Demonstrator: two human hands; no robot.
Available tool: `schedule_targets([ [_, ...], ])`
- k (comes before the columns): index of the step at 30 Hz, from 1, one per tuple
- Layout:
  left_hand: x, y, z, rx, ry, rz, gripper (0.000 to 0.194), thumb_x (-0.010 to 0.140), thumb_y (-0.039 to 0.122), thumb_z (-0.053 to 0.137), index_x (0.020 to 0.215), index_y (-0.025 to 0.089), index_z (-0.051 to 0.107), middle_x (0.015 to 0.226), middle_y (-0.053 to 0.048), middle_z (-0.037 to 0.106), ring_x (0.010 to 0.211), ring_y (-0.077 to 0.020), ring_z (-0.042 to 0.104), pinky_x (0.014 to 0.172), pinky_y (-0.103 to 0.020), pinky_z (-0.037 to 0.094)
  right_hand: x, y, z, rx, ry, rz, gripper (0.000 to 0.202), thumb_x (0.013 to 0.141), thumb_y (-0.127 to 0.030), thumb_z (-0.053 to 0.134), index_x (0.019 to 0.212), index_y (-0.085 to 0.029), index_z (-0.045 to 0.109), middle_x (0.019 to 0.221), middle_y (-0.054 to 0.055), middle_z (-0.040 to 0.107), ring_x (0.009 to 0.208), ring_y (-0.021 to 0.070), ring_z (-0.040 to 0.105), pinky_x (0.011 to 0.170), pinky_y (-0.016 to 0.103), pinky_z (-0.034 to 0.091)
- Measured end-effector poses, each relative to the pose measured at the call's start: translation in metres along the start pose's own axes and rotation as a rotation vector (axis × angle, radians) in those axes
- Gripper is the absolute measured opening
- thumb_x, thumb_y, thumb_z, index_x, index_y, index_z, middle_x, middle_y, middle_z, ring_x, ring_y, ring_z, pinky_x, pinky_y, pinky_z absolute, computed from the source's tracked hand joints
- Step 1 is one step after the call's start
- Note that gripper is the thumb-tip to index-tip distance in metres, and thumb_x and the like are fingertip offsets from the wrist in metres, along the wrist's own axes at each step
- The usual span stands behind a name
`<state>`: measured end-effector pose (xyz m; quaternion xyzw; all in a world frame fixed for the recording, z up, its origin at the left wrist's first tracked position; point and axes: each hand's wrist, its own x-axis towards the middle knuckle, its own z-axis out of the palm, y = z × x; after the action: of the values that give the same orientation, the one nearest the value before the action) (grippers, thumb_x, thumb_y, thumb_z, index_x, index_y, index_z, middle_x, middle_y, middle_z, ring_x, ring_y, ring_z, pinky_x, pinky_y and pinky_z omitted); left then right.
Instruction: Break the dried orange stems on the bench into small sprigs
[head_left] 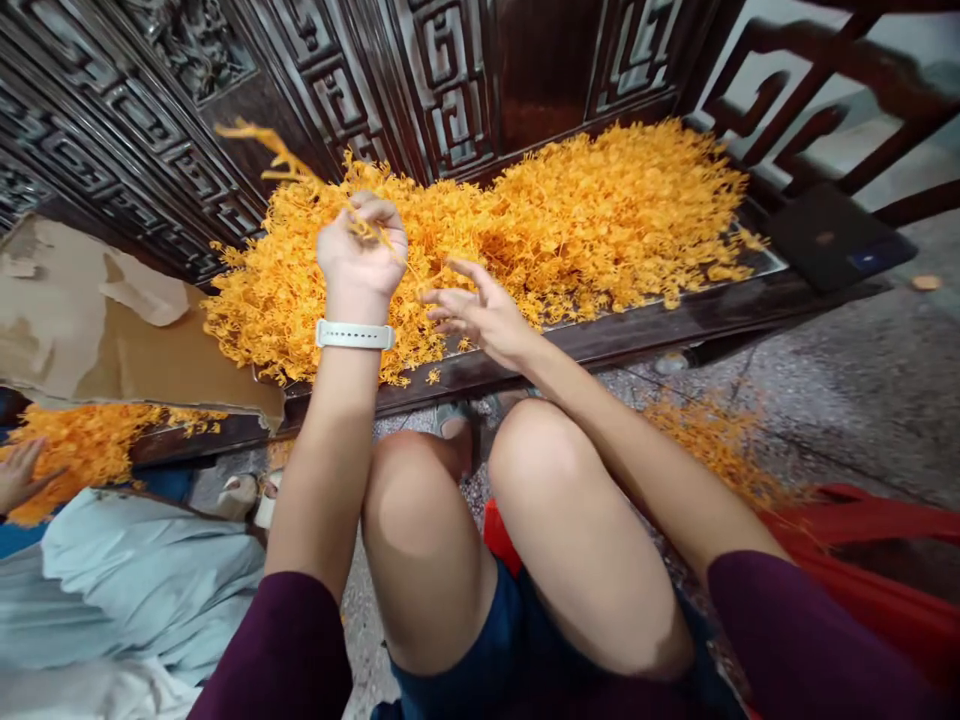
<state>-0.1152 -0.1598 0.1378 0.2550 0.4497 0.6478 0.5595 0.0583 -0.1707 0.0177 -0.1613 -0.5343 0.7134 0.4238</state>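
My left hand (363,243), with a white watch strap (355,335) at the wrist, is raised over the left part of a large orange heap (615,220). Its fingers are closed around a thin, branching orange sprig (289,160), which sticks out to the upper left and is partly blurred. To the right of it, my right hand (484,313) hovers at the heap's front edge with fingers spread and nothing visible in them. The heap consists of many small, spidery orange pieces resembling plastic flower parts, lying on a dark wooden bench (600,342).
A torn cardboard sheet (142,350) stands at the left, beside another orange pile (82,450) and another person's hand (26,475). A black flat device (832,235) lies at the bench's right end. Orange pieces (709,440) litter the floor near a red plastic stool (885,540).
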Motion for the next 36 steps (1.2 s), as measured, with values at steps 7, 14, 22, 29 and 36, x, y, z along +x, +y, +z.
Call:
schedule_targets([
  [7, -0.012, -0.031, 0.011, -0.317, 0.192, 0.057, 0.027, 0.107, 0.017, 0.034, 0.091, 0.025, 0.053, 0.053, 0.006, 0.042, 0.046, -0.0099, 0.046, 0.053, -0.015, 0.048, -0.011, -0.020, -0.026, 0.276, 0.155, 0.018, 0.033, 0.077, -0.039, 0.095, 0.091, -0.020, 0.072, 0.103, 0.003, 0.080, 0.078, 0.0090, 0.067, 0.078, 0.022, 0.060],
  [14, -0.025, -0.031, 0.009, -0.100, 0.084, -0.109, 0.027, 0.107, 0.029, 0.044, 0.088, 0.023, 0.063, 0.063, 0.001, 0.064, 0.054, -0.0085, 0.061, 0.062, -0.020, 0.057, -0.064, -0.047, -0.067, 0.198, 0.436, -0.170, 0.024, 0.075, -0.029, 0.095, 0.084, -0.026, 0.074, 0.090, -0.004, 0.080, 0.073, 0.0078, 0.068, 0.071, 0.023, 0.057],
  [22, -0.027, -0.075, -0.025, 0.330, -0.093, -0.266, 0.018, 0.093, 0.024, 0.063, 0.107, 0.019, 0.073, 0.092, -0.005, 0.077, 0.077, -0.0115, 0.073, 0.074, -0.023, 0.060, -0.196, -0.110, -0.156, -0.261, 0.864, -0.140, 0.017, 0.087, -0.028, 0.072, 0.090, -0.039, 0.085, 0.101, 0.004, 0.083, 0.090, 0.0167, 0.075, 0.079, 0.046, 0.052],
  [29, 0.003, -0.112, -0.017, 1.306, -0.268, 0.154, 0.025, 0.094, 0.043, 0.063, 0.090, 0.018, 0.067, 0.079, -0.006, 0.071, 0.070, -0.0166, 0.062, 0.069, -0.029, 0.048, -0.261, -0.111, -0.219, -1.670, 0.914, 0.480, 0.021, 0.087, -0.055, 0.079, 0.084, -0.034, 0.079, 0.102, 0.023, 0.076, 0.129, 0.0541, 0.062, 0.097, 0.080, 0.047],
  [36, -0.013, -0.146, -0.022, 1.992, -0.523, 0.117, 0.034, 0.100, 0.046, 0.048, 0.102, 0.020, 0.071, 0.106, -0.015, 0.080, 0.102, -0.0328, 0.075, 0.078, -0.038, 0.050, -0.158, -0.066, -0.133, -1.162, 0.447, 0.196, 0.026, 0.095, -0.047, 0.068, 0.102, -0.024, 0.077, 0.099, 0.010, 0.082, 0.090, 0.0311, 0.077, 0.083, 0.050, 0.060],
])
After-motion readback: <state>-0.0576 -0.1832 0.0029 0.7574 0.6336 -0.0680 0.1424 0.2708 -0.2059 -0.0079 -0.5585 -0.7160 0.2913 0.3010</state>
